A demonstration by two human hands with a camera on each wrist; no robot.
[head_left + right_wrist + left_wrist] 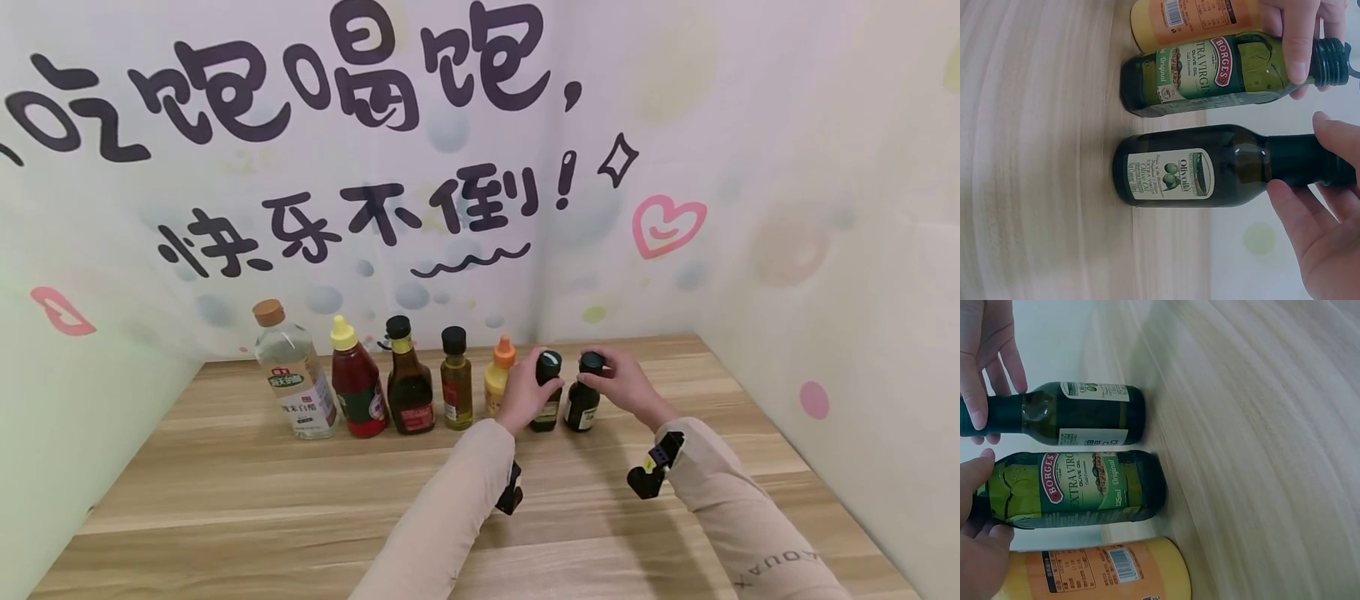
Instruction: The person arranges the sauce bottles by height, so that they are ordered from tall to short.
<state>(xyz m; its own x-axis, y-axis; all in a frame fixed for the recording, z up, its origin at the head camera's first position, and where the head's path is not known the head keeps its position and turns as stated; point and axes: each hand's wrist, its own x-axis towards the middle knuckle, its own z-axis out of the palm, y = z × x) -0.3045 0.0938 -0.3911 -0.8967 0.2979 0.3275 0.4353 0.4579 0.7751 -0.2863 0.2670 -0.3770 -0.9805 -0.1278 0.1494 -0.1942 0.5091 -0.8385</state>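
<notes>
A green glass Borges olive oil bottle (1079, 490) stands upright at the right end of a row, and my left hand (522, 390) holds it by the neck, thumb on one side and fingers on the other. Just right of it is a darker Olivoilà olive oil bottle (1169, 165), gripped round its dark capped neck by my right hand (630, 385). Both bases are at the tabletop, with a narrow gap between the bottles. Beside the Borges bottle, partly hidden by my left hand, stands a yellow squeeze bottle (495, 387) with an orange nozzle.
Further left along the row stand a small oil bottle (457, 392), a brown sauce bottle (409, 387), a red squeeze bottle (357, 383) and a clear vinegar bottle (296, 375). The wooden table (300, 517) meets a printed backdrop (480, 308) close behind them.
</notes>
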